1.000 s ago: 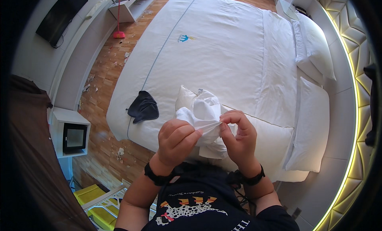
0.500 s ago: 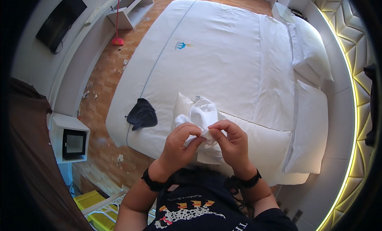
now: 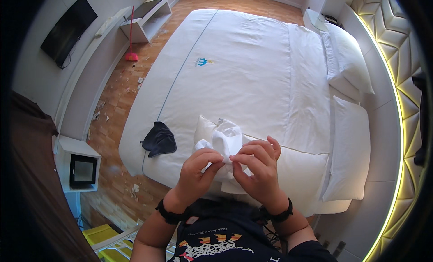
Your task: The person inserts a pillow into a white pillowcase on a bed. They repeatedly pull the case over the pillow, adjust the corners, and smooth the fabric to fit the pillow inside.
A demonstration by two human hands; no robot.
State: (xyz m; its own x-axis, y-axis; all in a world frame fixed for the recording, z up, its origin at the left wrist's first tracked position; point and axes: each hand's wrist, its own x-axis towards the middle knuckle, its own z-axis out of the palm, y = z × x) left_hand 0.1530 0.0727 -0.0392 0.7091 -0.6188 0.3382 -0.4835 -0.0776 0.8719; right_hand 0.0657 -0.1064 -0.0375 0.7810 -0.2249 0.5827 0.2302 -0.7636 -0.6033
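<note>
Both of my hands work close together above the near edge of a white-covered bed. My left hand pinches a crumpled white cloth between thumb and index finger. Right beside it, my right hand pinches the same cloth with thumb and index finger, its other fingers raised. The cloth's exact kind does not show. It bunches up over a cream pillow lying on the bed, and my hands hide part of it. To the left on the bed lies a dark grey folded cloth.
More white pillows lie at the bed's right end by a padded, lit headboard. Paper scraps litter the wooden floor on the left. A red broom, a white cabinet and a brown curtain are there too.
My two hands have drawn nearer each other on the cloth, and the right hand's outer fingers have lifted. The whole scene sits slightly lower in view.
</note>
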